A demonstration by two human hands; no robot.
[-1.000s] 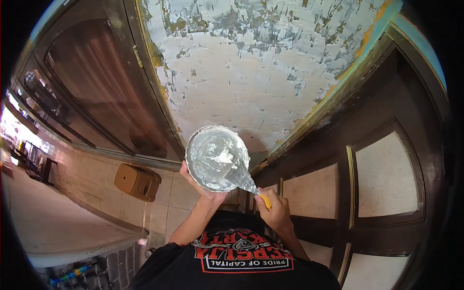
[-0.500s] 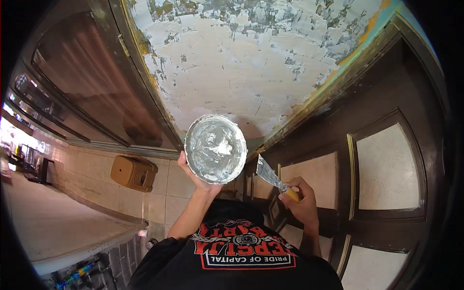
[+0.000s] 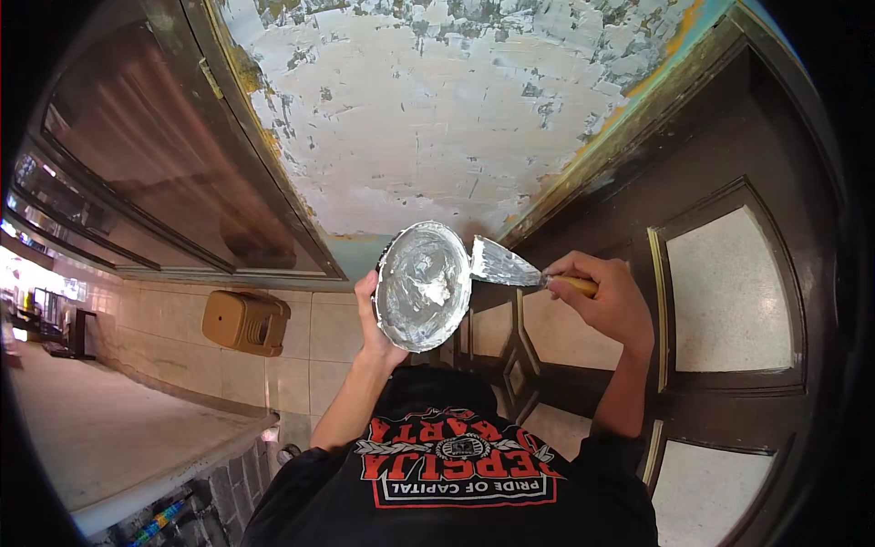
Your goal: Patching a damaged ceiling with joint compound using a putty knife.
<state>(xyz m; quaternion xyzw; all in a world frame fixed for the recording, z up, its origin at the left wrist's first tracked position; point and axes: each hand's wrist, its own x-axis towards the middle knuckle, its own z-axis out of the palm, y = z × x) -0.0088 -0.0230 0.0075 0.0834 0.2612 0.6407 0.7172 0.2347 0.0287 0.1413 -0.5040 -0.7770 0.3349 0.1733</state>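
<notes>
My left hand grips a round bowl by its left and lower side. White putty is smeared over the inside and rim, with a thicker lump right of the middle. The bowl is tilted toward the right. In my right hand is a putty knife, fingers closed round its yellow handle. White putty coats the blade's wide end, which is at the bowl's right rim; whether it touches is hard to tell. Ahead of both hands is a wall patchily covered in whitish putty over grey.
A dark wooden door with pale panels stands close on the right. To the left is a brown-framed window. A brown plastic stool sits on the tiled floor. A pale ledge runs at the lower left.
My right hand has risen, turning the putty knife so its blade points left at the bowl's rim. The bowl has shifted slightly right and tilted toward the knife.
</notes>
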